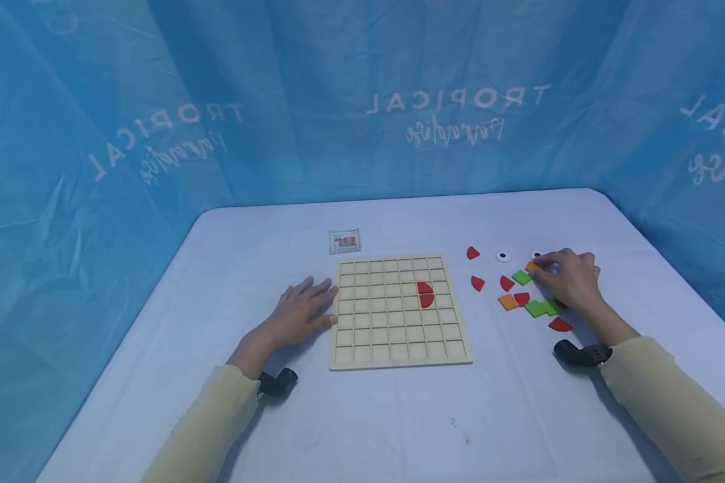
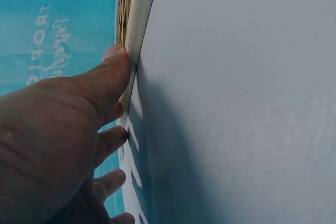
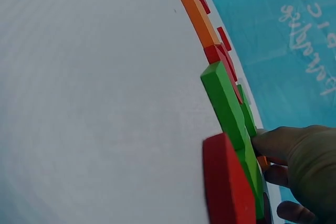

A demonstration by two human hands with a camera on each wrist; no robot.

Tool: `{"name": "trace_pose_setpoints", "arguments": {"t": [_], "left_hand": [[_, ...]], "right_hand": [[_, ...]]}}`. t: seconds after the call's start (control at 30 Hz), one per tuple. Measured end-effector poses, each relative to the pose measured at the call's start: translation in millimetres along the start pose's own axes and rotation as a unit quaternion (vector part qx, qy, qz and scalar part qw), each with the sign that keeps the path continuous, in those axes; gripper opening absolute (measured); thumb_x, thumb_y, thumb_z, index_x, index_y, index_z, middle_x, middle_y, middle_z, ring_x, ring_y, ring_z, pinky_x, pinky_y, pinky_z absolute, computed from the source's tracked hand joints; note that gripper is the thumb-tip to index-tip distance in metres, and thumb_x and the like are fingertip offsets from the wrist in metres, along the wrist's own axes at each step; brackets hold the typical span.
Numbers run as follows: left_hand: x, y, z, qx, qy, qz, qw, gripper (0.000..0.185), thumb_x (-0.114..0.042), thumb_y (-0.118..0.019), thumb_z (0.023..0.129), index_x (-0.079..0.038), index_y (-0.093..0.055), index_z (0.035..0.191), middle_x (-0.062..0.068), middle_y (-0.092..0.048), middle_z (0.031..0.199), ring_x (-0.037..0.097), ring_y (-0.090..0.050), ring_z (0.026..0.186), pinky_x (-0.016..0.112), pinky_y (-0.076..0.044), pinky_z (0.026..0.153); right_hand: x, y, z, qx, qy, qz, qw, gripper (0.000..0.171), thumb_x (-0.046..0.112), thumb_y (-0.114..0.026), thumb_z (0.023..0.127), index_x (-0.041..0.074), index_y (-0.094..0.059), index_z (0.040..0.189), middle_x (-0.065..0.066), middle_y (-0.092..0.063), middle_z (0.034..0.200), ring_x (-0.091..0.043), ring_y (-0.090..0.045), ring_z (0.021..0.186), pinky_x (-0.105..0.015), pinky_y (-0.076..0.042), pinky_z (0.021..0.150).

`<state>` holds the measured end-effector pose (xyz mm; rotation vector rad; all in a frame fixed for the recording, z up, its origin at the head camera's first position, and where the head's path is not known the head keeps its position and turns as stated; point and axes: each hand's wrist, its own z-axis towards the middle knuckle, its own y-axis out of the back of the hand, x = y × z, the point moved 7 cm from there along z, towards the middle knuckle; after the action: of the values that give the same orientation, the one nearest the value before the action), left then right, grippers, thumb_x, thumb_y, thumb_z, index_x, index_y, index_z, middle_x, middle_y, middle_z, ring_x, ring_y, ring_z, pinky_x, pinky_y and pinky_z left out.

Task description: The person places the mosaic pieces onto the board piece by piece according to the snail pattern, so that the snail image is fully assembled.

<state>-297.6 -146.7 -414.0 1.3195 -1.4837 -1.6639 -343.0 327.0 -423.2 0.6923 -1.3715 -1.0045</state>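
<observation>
Left hand [image 1: 298, 310] flat against grid board [image 1: 398, 310]; right hand [image 1: 570, 276] hides its grip on orange tile [image 1: 532, 267]

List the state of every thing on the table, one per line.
Wooden grid board: flat, two red quarter-circle pieces seated in its cells.
Loose coloured pieces: scattered beside the board.
Small pattern card: flat, behind the board.
Left hand: open, against board edge.
Right hand: pinching an orange square piece.
</observation>
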Motion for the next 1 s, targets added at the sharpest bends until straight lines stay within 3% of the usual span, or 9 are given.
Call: {"name": "trace_pose_setpoints", "arguments": {"t": [0.3,0.57,0.77,1.0], "left_hand": [[3.2,-2.3,2.1,-0.001,-0.001,0.0,1.0,0.061,-0.043,-0.053,0.094,-0.018,-0.035,0.147,0.006,-0.027,0.157,0.038,-0.012,0.147,0.062,-0.009,0.116],[2.2,-1.3,0.5,-0.004,-0.005,-0.005,1.0,0.062,-0.042,-0.054,0.093,-0.017,-0.035,0.147,0.007,-0.027,0.156,0.038,-0.012,0.146,0.063,-0.009,0.116],[2.3,1.0,-2.2,-0.016,-0.012,-0.001,0.9998,0.062,-0.044,-0.054,0.093,-0.015,-0.038,0.145,0.01,-0.03,0.155,0.04,-0.015,0.145,0.064,-0.011,0.115],[1.8,-1.3,-0.2,0.002,-0.001,0.002,1.0,0.062,-0.043,-0.053,0.094,-0.018,-0.033,0.147,0.006,-0.025,0.157,0.037,-0.011,0.147,0.061,-0.007,0.117]], "right_hand": [[3,0,0,-0.012,0.011,0.017,1.0,0.036,0.019,-0.063,0.088,0.0,-0.061,0.119,-0.029,-0.049,0.125,-0.047,-0.027,0.119,-0.059,-0.03,0.087],[11,1,-4,-0.002,0.017,0.05,0.999,0.037,0.022,-0.062,0.09,0.001,-0.06,0.121,-0.024,-0.05,0.126,-0.042,-0.033,0.116,-0.039,-0.046,0.069],[47,-5,-12,0.013,0.048,0.094,0.994,0.037,0.02,-0.064,0.088,0.004,-0.06,0.121,-0.021,-0.051,0.122,-0.039,-0.037,0.117,-0.053,-0.048,0.086],[102,-23,-22,0.03,0.107,0.118,0.987,0.035,0.016,-0.067,0.085,0.006,-0.064,0.118,-0.014,-0.059,0.118,-0.032,-0.043,0.113,-0.05,-0.046,0.09]]}}
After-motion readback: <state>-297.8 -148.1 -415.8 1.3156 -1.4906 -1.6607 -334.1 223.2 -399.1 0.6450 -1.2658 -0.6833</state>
